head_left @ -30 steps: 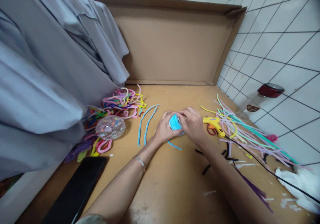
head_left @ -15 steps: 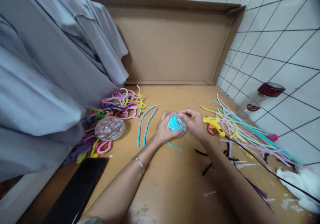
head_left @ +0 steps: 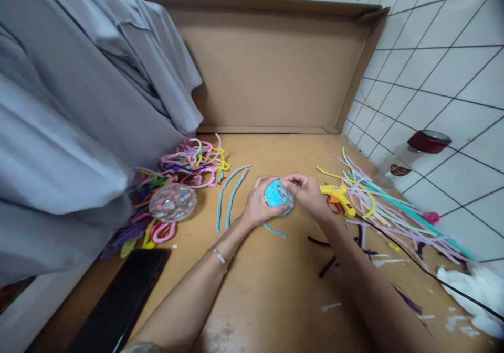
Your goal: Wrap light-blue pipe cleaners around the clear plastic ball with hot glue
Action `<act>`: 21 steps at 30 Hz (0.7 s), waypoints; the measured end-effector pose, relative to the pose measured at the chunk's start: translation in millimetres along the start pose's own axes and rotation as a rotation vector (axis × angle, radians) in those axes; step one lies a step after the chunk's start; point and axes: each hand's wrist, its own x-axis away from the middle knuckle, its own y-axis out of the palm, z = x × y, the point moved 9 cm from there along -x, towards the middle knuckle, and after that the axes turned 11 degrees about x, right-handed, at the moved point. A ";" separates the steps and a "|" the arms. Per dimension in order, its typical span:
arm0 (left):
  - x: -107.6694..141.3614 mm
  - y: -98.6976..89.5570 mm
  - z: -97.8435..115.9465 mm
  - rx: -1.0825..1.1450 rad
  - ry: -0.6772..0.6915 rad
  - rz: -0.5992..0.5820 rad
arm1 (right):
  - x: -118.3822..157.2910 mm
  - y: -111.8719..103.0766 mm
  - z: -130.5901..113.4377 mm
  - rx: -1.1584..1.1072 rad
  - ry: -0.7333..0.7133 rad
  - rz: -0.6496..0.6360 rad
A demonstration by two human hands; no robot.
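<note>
My left hand (head_left: 258, 203) is wrapped around a small round clear plastic piece (head_left: 286, 194) whose side is covered in rows of blue pipe cleaner (head_left: 274, 195). At its upper right rim, the thumb and forefinger of my right hand (head_left: 304, 189) pinch the blue pipe cleaner; the tip itself is mostly hidden by the fingers. Two loose blue pipe cleaners (head_left: 232, 198) lie left of my hands. Another short blue length (head_left: 274, 231) shows below my left wrist. A yellow glue gun (head_left: 339, 198) rests just right of my right hand.
Tangled coloured pipe cleaners (head_left: 192, 159) and a clear dotted plastic piece (head_left: 173, 203) lie left, above a black phone (head_left: 122, 295). Straight pipe cleaners (head_left: 394, 211), a red-lidded jar (head_left: 409, 156), black scraps (head_left: 327, 266) and white tissue (head_left: 468, 290) are right. Cardboard (head_left: 271, 70) stands behind.
My right hand has shifted very slightly at the rim, and its forearm has moved a little. The left hand and the wrapped piece stay in place.
</note>
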 end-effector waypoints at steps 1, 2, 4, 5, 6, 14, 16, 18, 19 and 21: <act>0.0 -0.2 0.4 0.000 -0.001 0.001 | -0.1 0.3 0.0 0.001 -0.006 -0.004; 0.0 -0.3 0.7 -0.001 -0.004 0.000 | -0.1 0.5 -0.2 0.005 -0.014 -0.007; -0.2 -0.3 1.0 -0.005 -0.009 -0.003 | -0.1 0.3 -0.8 0.024 -0.037 -0.007; -0.3 -0.3 1.2 -0.007 -0.010 -0.004 | -0.1 -0.1 -1.1 0.040 -0.050 -0.004; -0.4 -0.3 1.5 -0.008 -0.008 -0.005 | 0.0 -0.5 -1.3 0.057 -0.062 -0.001; -0.5 -0.8 1.0 -0.008 -0.002 -0.006 | 1.8 -1.3 -4.9 0.249 -0.145 0.002; -0.5 -0.6 1.0 -0.002 -0.002 -0.010 | 2.9 -1.6 -8.7 0.296 -0.169 0.007; -0.5 -0.5 0.6 0.000 -0.005 -0.012 | 3.9 -1.5 -12.3 0.329 -0.185 0.009; -0.5 -0.5 0.2 0.000 -0.009 -0.012 | 4.3 -1.1 -13.8 0.339 -0.191 0.006; -0.6 -0.6 -1.0 0.001 -0.021 -0.012 | 4.8 -0.3 -15.7 0.354 -0.193 -0.002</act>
